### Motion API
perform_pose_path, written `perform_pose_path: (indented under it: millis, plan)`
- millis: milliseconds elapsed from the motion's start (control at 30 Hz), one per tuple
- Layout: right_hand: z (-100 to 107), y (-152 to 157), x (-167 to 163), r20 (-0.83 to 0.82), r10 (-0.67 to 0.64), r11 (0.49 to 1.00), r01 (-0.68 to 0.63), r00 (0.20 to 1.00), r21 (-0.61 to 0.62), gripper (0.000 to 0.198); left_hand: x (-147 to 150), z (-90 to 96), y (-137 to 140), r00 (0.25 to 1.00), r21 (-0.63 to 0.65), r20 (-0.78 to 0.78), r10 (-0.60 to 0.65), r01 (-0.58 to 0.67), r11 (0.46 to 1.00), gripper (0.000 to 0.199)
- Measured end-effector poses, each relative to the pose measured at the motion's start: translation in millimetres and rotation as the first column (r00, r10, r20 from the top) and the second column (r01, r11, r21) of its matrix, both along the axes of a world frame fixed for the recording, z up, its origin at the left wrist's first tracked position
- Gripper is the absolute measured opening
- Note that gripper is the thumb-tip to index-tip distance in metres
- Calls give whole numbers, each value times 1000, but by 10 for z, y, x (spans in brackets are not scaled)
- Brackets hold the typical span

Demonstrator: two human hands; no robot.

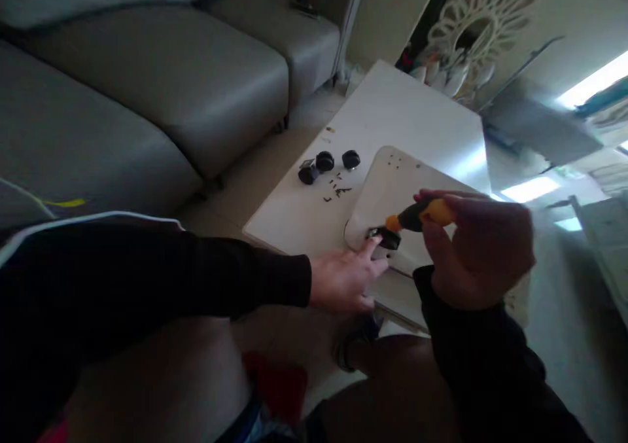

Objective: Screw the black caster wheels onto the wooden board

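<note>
White table (417,112): three loose casters (324,161); two hands (346,279) (478,253), one screwdriver (412,218), fourth caster (390,239).

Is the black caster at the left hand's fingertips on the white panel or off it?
On: the caster sits on the white panel near its edge, touched by the left hand. Whether it is fastened, I cannot tell.

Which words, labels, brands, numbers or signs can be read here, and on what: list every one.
None can be read.
Yellow-and-black screwdriver in the right hand: no legible lettering; blurred.
Black caster at the left hand's fingertips: too small and blurred to tell.
White panel: no text visible.
</note>
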State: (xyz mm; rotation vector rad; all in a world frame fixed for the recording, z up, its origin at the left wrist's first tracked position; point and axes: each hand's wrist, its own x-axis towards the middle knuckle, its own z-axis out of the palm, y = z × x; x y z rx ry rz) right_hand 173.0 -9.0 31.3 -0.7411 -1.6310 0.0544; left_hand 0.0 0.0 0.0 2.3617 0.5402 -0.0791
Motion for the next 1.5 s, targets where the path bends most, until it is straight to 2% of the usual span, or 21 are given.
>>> perform_pose_path:
  millis: [300,633,833,1067,1500]
  plan:
    - [18,-32,18,25,-36,998,37,999,-49,45,28,-9,-4,1000,16,6,5,-5,1000,55]
    - [42,-46,-11,11,-27,998,27,1000,-51,45,13,-18,5,1000,10,2,11,-11,1000,54]
    - [43,-49,-3,67,-70,996,74,995,-54,41,17,-13,6,1000,1,8,9,-9,1000,53]
    - [34,-42,0,36,-36,998,37,999,-46,43,19,-14,-5,1000,21,11,7,-7,1000,52]
    - [33,-48,26,51,-95,994,97,994,-44,44,11,-7,5,1000,11,-1,6,-6,1000,53]
